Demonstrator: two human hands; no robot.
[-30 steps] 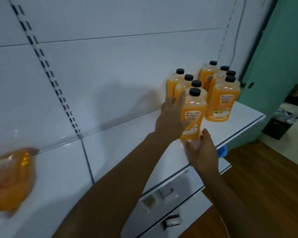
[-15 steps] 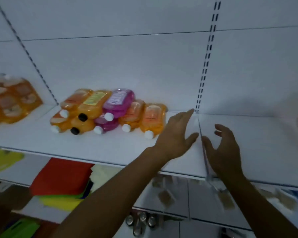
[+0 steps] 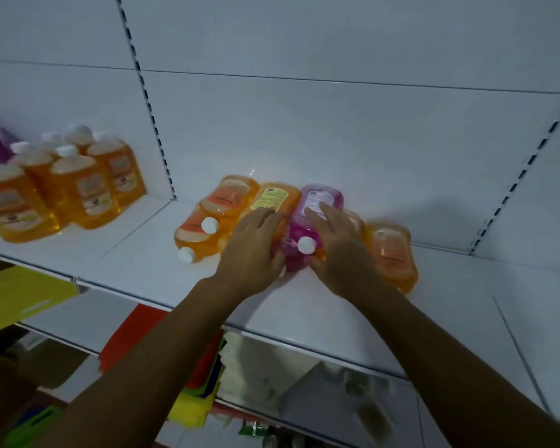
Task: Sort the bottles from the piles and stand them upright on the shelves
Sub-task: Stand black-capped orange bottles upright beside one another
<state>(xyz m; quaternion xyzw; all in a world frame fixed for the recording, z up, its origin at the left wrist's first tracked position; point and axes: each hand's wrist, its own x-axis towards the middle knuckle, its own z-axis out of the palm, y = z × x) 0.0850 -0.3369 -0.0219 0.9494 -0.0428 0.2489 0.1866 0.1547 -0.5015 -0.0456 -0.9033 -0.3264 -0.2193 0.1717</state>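
Bottles (image 3: 319, 218) lay flat on the shelf (image 3: 149, 257), caps toward the viewer; left hand (image 3: 253, 250) and right hand (image 3: 340, 247) gripped the pink bottle's sides.

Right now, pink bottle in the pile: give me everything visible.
The pink bottle is clear plastic with pink liquid, a pale label and a white cap facing the camera. It lies on its side on top of the pile, between orange bottles. The right hand rests on it with fingers over the label; the left hand lies beside it.

Both forearms are bare; left hand (image 3: 251, 250) and right hand (image 3: 340, 253) seemingly without rings.
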